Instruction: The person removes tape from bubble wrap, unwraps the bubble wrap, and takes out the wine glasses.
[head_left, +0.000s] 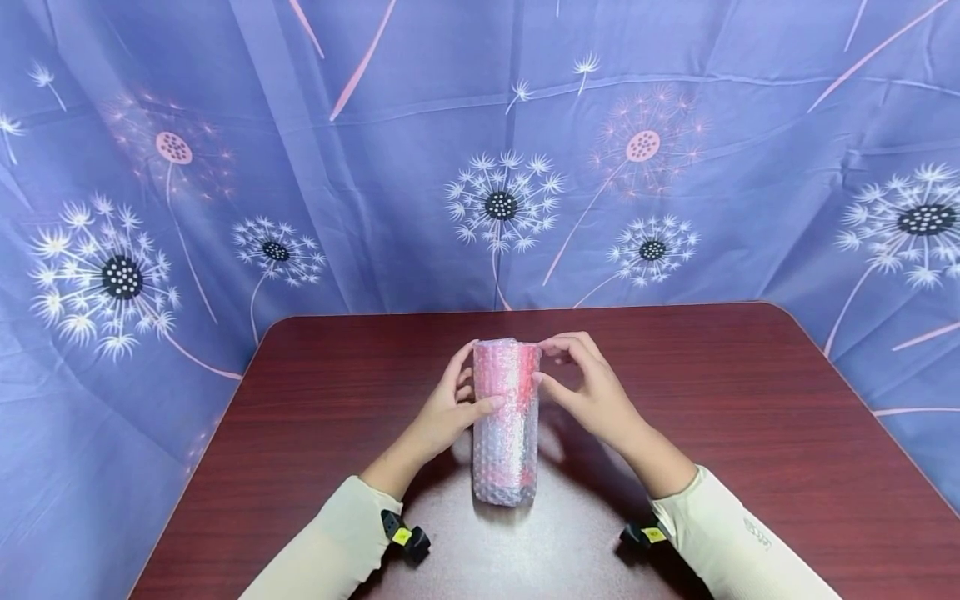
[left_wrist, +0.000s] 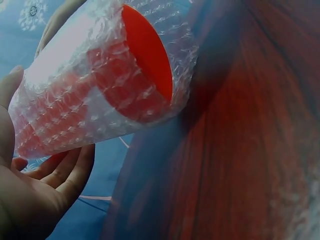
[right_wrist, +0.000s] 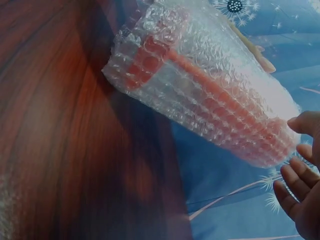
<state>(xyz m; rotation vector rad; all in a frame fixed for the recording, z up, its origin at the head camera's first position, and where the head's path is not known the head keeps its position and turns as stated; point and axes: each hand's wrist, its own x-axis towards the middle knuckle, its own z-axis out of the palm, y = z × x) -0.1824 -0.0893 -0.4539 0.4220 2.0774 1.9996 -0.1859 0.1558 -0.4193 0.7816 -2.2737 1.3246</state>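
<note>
A red-and-white cylinder in clear bubble wrap [head_left: 506,425] is held in front of me, its long side facing the head view. In the left wrist view, its flat red end [left_wrist: 150,57] shows through the open end of the wrap. My left hand [head_left: 447,412] grips the upper part from the left, thumb across the front and fingers around the far side. At the upper right edge is my right hand [head_left: 592,387], thumb and index fingertips spaced apart along the wrap. Its other fingers [right_wrist: 297,180] are loosely bent and hold nothing.
The dark red wooden table [head_left: 337,358] spreads around the wrapped cylinder. Behind it and at both sides hangs a blue cloth [head_left: 390,208] with dandelion prints. Black wrist devices with yellow labels sit at the left cuff [head_left: 405,536] and the right cuff [head_left: 645,534].
</note>
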